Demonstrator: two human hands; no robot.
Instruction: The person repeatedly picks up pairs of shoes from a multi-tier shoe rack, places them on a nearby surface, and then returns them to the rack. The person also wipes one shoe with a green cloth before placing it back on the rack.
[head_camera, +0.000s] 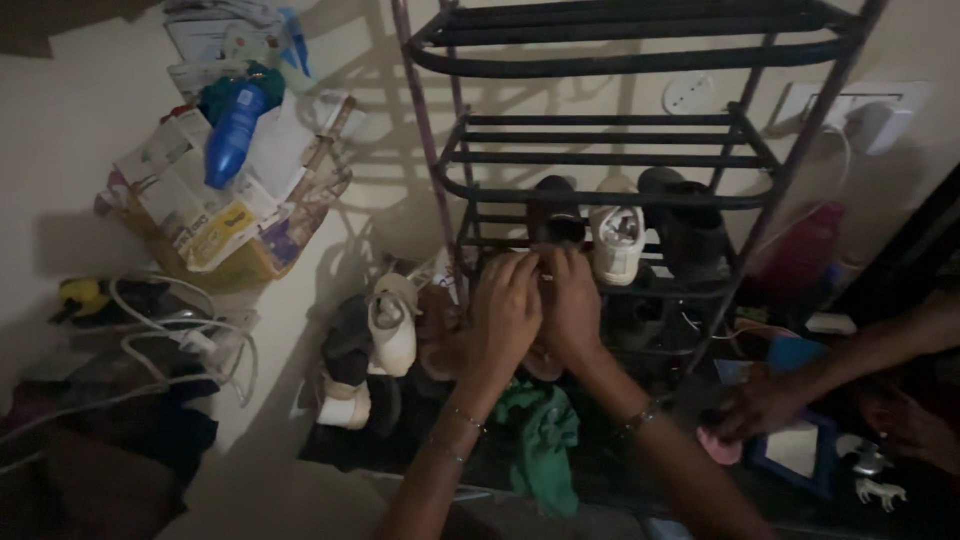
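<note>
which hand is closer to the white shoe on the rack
Right. The right hand is just left of and below the white shoe, while the left hand sits farther left, beyond the right hand.

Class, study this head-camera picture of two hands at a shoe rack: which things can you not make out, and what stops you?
- Whatever the left hand and right hand pinch: head view, hidden by their fingers.
- Lowest shelf of the shoe rack: lost in shadow behind the hands.
- Another person's hand: arm cut by the right edge.
- Small white figurine: too small, dim.

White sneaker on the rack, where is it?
The white sneaker sits on the metal rack's lower shelf, between two dark shoes, just right of both hands.
</note>
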